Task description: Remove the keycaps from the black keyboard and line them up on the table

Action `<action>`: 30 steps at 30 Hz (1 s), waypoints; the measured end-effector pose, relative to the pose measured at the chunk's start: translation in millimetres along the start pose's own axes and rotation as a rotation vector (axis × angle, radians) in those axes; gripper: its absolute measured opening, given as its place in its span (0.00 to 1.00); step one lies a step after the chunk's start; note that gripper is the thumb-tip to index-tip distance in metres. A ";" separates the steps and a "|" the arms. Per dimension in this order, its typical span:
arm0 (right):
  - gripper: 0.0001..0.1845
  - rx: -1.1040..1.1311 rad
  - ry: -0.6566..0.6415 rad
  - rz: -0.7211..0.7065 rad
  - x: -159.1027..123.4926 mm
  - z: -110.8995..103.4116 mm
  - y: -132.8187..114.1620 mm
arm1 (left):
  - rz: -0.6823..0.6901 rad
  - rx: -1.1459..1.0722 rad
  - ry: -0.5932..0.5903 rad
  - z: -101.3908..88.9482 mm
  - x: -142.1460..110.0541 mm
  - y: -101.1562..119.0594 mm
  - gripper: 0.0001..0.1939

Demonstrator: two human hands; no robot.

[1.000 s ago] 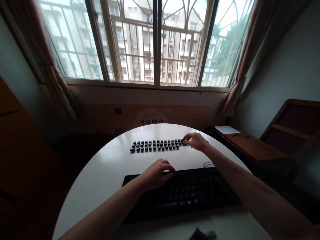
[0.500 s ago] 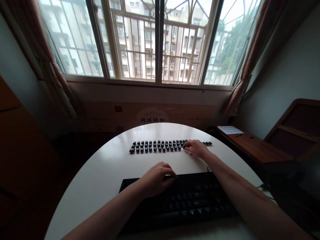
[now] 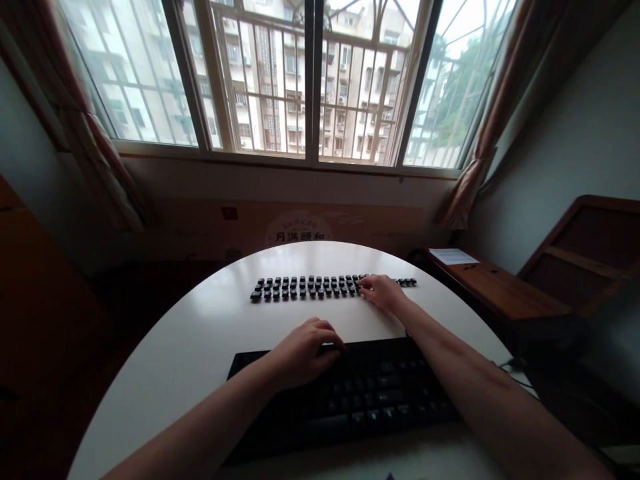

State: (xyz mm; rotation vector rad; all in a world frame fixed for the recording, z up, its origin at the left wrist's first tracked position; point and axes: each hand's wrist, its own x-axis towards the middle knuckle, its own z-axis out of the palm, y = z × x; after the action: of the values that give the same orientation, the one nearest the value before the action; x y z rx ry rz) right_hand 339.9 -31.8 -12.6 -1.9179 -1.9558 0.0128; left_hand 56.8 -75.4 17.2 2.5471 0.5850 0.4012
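A black keyboard (image 3: 370,393) lies near the front of the white round table (image 3: 180,360), with part of its key area bare of caps. My left hand (image 3: 310,353) rests at the keyboard's back edge, its fingers curled toward the thumb; whatever they hold cannot be made out against the black. Beyond the keyboard, black keycaps (image 3: 303,288) stand in rows. My right hand (image 3: 384,293) reaches to the right part of these rows, fingertips pinched at a keycap (image 3: 359,288) that is partly hidden. More keycaps (image 3: 407,282) show to the right of that hand.
A cable (image 3: 520,381) runs off the table's right side. Farther right is a wooden side table (image 3: 493,293) with a paper sheet (image 3: 453,257) on it, beside a wooden chair (image 3: 590,253). Ahead, a long printed box (image 3: 350,220) lies beneath the window.
The view has shifted slightly, so the table and keyboard sit a little left and higher in the picture. Both hands stay at nearly the same places, the right still at the keycap rows.
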 end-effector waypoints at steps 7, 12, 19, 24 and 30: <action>0.12 -0.008 0.028 0.009 -1.2 -0.5 -2.5 | -0.025 -0.008 -0.014 0.3 -0.4 0.9 0.10; 0.11 -0.021 0.012 0.017 -1.2 2.0 -5.5 | -0.021 -0.011 -0.010 0.9 -1.1 -0.5 0.10; 0.12 -0.025 0.017 0.024 -1.8 3.1 -4.9 | -0.016 -0.008 -0.016 0.7 -0.5 -0.3 0.10; 0.11 -0.014 0.033 0.012 -1.5 5.6 -3.4 | -0.025 -0.008 -0.016 -0.2 -0.5 1.8 0.11; 0.13 0.019 0.077 -0.007 -2.5 7.1 -2.0 | -0.012 -0.001 -0.014 0.8 -0.8 -0.4 0.11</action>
State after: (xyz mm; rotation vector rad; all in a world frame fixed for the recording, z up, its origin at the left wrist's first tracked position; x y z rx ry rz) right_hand 335.9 -32.4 -19.2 -1.8721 -1.9055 -0.0438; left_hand 56.2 -75.7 16.2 2.5420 0.5946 0.3797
